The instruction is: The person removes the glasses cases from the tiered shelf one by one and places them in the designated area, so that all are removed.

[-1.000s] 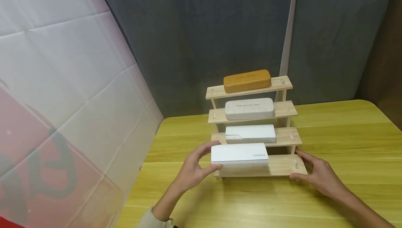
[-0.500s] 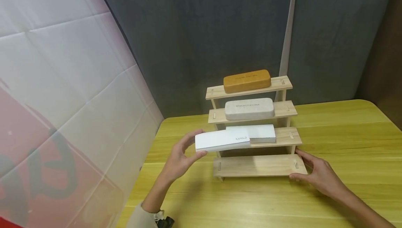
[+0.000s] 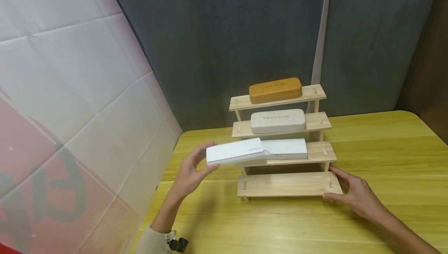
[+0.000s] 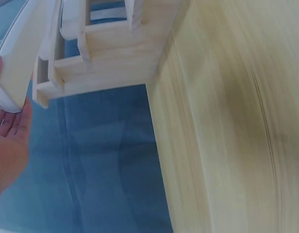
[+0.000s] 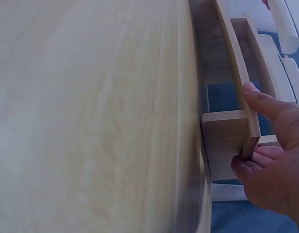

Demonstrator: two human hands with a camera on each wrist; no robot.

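My left hand (image 3: 190,172) grips the left end of a white glasses case (image 3: 234,150) with small lettering, held up in the air and slightly tilted. In the left wrist view the thumb and fingers close round that case (image 4: 23,58). It overlaps a second white case (image 3: 287,149) lying on the second-lowest step of a wooden stepped rack (image 3: 290,185). My right hand (image 3: 357,195) holds the right end of the rack's lowest step. The right wrist view shows the thumb on the board's front edge and the fingers curled at its end (image 5: 254,131).
A grey-white case (image 3: 278,121) and an orange-brown case (image 3: 275,90) lie on the upper two steps. The rack stands on a yellow wood-grain table (image 3: 385,160). A dark grey curtain (image 3: 227,44) hangs behind, and a printed fabric wall (image 3: 87,79) is at left.
My left hand has lifted the lettered white case off the lowest step and moved it up and to the left. My right hand has stayed at the rack's end.
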